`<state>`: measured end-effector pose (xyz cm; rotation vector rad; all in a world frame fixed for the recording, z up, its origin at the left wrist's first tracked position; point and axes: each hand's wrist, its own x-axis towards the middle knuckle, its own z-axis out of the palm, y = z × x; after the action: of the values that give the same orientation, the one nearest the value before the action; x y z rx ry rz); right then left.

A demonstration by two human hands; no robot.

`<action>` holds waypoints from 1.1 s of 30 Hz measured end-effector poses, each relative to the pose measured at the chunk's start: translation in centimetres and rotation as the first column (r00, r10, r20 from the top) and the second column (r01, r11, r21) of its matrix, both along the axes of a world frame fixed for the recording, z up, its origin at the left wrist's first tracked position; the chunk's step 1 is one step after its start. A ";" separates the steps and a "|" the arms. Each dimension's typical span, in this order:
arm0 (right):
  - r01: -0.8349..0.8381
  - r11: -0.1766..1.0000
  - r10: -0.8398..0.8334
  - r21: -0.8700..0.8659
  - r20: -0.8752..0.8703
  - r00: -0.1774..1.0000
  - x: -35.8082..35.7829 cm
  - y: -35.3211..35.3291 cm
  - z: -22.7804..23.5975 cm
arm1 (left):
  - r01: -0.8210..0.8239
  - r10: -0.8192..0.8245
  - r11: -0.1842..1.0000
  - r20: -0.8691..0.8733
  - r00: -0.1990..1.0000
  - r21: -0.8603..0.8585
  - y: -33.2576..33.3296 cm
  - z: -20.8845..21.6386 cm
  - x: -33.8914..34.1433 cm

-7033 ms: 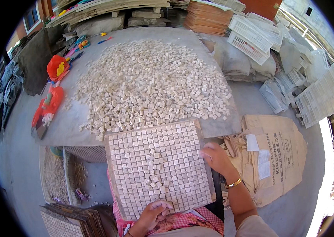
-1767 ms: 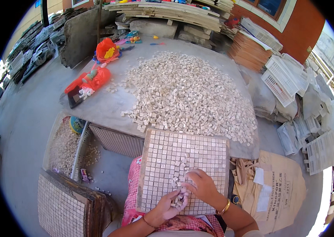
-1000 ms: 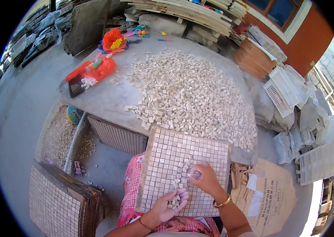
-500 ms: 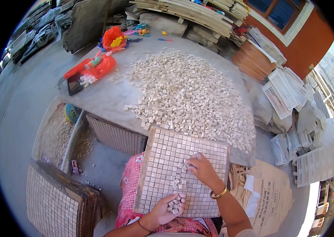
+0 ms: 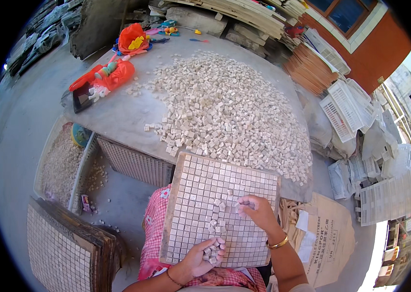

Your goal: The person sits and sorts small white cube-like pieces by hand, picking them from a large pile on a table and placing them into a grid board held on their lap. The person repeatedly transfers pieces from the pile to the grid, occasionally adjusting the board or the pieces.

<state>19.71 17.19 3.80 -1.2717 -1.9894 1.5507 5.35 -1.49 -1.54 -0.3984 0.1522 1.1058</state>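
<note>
A gridded mosaic board (image 5: 200,187) lies tilted across my lap, its cells holding small pale stone tiles. Several loose tiles (image 5: 215,226) lie in a heap on top of its middle. My left hand (image 5: 200,256) is cupped palm up at the board's near edge, fingers curled around a handful of stone tiles (image 5: 211,253). Over the board's right half, my right hand (image 5: 259,213) has thumb and fingers pinched together on what looks like a stone tile, partly hidden by the fingers. A gold bangle circles the right wrist.
A big pile of stone tiles (image 5: 230,107) covers the table (image 5: 118,114) ahead. Red plastic bags (image 5: 115,75) with toys sit at its far left. Stacked tiled boards (image 5: 59,248) and a bin of chips (image 5: 62,163) stand to the left. White crates (image 5: 339,114) and brown paper sacks (image 5: 332,243) are at right.
My right hand has moved slightly right and away from the loose tiles, its fingers curling in. The left hand stays cupped around its tiles. The whole view has shifted a little.
</note>
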 end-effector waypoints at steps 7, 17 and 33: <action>-0.078 0.966 0.041 0.245 0.154 0.987 0.1 -0.5 0.0 | -0.018 0.018 1.000 -0.038 0.999 -0.003 -0.1 0.4 -0.2; -0.339 0.754 0.198 0.563 0.297 0.934 -0.4 -0.6 0.2 | -0.004 0.002 0.999 -0.053 0.999 -0.040 0.0 0.4 0.0; -0.336 0.773 0.120 0.539 0.395 0.911 -1.3 0.4 0.3 | 0.003 -0.003 1.000 -0.061 0.998 -0.010 -0.1 0.0 -0.1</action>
<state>18.41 17.57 4.07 -1.0928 -2.6488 0.6704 5.21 -1.57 -1.55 -0.3739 0.2121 1.1152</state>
